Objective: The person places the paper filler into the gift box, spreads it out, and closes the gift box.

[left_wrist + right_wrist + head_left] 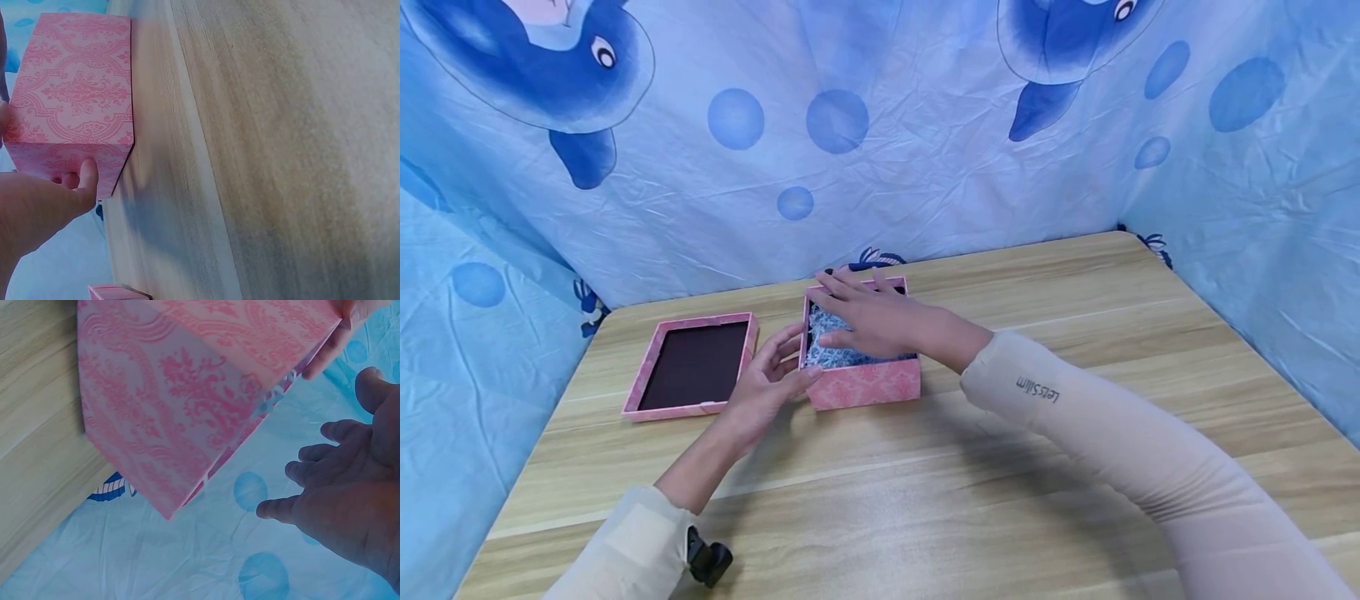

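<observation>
A pink patterned box (867,386) stands with its top off near the back of the table, filled with pale blue shredded paper (829,354). At its left side my left hand (767,383) grips it, thumb by the near left corner and bent fingers along the side wall. The left wrist view shows those fingers (87,178) against the pink end face. Over the box top my right hand (876,323) is spread, palm down, covering part of the filling. In the right wrist view, the right hand (350,481) appears apart from the box wall.
Left of the box lies its pink lid (692,367), dark inside facing up. A wood-grain table (865,500) carries both. Behind it hangs a blue curtain (925,167) with whale and bubble prints. A black clip (707,560) sits at my left sleeve.
</observation>
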Tool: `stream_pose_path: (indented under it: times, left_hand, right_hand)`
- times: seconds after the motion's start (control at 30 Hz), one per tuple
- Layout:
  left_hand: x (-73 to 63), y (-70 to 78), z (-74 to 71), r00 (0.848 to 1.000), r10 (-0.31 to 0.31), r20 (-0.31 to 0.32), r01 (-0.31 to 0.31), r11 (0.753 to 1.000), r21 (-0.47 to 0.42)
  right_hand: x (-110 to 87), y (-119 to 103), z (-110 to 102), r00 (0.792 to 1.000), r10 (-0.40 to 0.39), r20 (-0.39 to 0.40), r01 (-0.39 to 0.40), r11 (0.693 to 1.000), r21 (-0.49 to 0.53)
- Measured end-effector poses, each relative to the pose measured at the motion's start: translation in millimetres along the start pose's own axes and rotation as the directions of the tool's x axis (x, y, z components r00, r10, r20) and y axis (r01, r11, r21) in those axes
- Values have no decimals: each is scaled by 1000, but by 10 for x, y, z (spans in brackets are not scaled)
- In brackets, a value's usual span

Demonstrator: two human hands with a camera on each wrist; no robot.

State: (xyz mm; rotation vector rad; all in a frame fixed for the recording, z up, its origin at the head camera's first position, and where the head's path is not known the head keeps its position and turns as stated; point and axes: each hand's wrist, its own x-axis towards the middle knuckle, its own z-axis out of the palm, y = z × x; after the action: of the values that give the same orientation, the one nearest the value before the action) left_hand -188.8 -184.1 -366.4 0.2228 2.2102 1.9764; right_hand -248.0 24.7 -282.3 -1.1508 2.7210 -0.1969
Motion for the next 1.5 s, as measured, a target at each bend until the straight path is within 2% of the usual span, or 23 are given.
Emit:
stream_pose_path:
  times: [0.27, 0.43, 0.53, 0.67, 0.83, 1.0, 1.17, 1.4, 1.47, 1.5]
  left_hand:
    - [6, 63, -18, 1000, 21, 3, -21, 999, -38]
    - [-7, 93, -55, 1000, 14, -7, -14, 997, -78]
    - [-20, 98, -91, 1000, -1, -17, 0, 998, -59]
    - [-45, 146, -171, 997, -44, -71, 42, 999, -30]
    - [-109, 256, -351, 983, -105, -151, 98, 994, -51]
    - [-176, 353, -580, 969, -100, -224, 96, 995, -30]
    - [-213, 413, -797, 947, -116, -301, 128, 992, 21]
    - [-215, 446, -1008, 892, -200, -405, 273, 953, 130]
    - [-212, 454, -1067, 878, -227, -422, 305, 944, 126]
    - [-211, 457, -1098, 865, -241, -439, 323, 939, 120]
  right_hand:
    - [90, -89, 1, 1000, -11, 8, 11, 1000, 5]
    - [172, -145, 25, 1000, -17, 0, 17, 1000, 6]
    - [222, -190, 39, 1000, -14, -9, 14, 1000, -11]
    - [282, -262, 57, 1000, 7, -12, -7, 1000, -19]
    - [356, -376, 74, 999, 38, -5, -38, 999, 4]
    - [449, -499, 131, 998, 50, -26, -50, 999, 16]
    - [540, -646, 203, 995, 43, -91, -44, 999, -13]
    - [631, -875, 271, 992, 34, -122, -37, 999, -21]
    - [646, -937, 273, 991, 45, -122, -46, 999, -2]
    - [653, -966, 272, 991, 55, -122, -54, 998, 17]
